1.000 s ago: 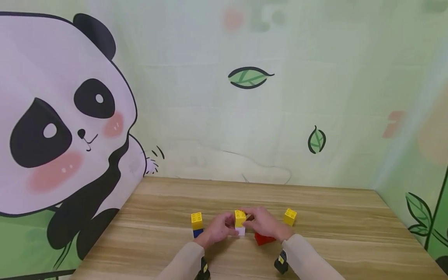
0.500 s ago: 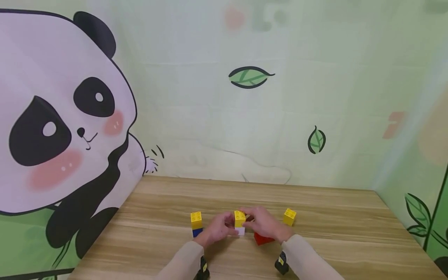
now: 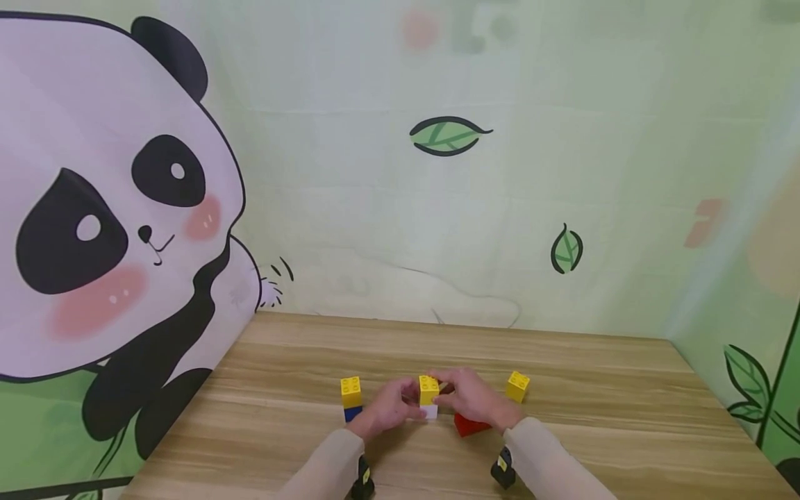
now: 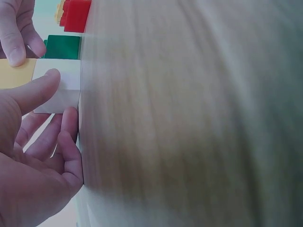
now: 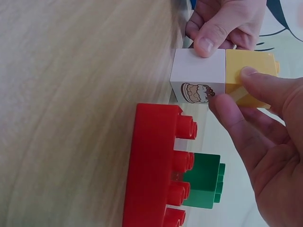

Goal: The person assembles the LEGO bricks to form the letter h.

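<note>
Near the table's middle, a yellow brick (image 3: pixel 428 390) sits on top of a white brick (image 3: pixel 429 412) that bears a cake print in the right wrist view. My left hand (image 3: pixel 392 405) pinches the white brick between thumb and fingers, low against the table. From the other side, my right hand (image 3: pixel 473 397) grips the yellow brick (image 5: pixel 253 71). The two bricks look flush, one above the other. Beside them lies a long red brick (image 5: pixel 154 165), partly under the right hand in the head view. A green brick (image 5: pixel 202 182) stands behind it, hidden from the head camera.
To the left, a yellow brick (image 3: pixel 351 392) is stacked on a blue brick (image 3: pixel 353 414). Another yellow brick (image 3: pixel 517 387) stands at the right. All rest on a wooden table (image 3: pixel 300 347), with a panda-printed backdrop (image 3: pixel 350 208) rising behind its far edge.
</note>
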### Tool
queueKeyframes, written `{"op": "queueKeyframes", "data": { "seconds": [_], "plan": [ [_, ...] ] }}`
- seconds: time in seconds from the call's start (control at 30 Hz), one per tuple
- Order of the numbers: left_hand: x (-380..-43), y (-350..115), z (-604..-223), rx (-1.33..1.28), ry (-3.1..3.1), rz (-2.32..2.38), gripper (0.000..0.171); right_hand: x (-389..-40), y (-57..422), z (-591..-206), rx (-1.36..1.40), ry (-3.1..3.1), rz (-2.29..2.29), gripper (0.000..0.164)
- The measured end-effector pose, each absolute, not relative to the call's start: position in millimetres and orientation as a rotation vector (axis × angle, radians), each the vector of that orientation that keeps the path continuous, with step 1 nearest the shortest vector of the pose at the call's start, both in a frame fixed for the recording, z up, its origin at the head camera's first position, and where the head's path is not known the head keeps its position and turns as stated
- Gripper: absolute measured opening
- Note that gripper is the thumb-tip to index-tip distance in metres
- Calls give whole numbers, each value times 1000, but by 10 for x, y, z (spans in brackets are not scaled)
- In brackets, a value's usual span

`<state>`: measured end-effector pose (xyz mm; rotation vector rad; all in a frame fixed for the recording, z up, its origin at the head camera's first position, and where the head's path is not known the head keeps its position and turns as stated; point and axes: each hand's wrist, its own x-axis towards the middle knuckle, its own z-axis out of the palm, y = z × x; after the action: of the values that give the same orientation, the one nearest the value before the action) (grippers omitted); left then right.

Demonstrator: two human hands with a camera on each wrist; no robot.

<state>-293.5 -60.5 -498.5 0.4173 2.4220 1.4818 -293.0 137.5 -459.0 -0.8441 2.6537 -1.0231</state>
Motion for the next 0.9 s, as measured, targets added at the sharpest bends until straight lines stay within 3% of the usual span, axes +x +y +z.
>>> {"op": "queueKeyframes", "data": {
  "seconds": [0.9],
  "plan": [
    [-2957,-612,-4986,400,2399,1501,27,-2918,1375,-4624,-812,2624,-1094,43]
  ]
}}
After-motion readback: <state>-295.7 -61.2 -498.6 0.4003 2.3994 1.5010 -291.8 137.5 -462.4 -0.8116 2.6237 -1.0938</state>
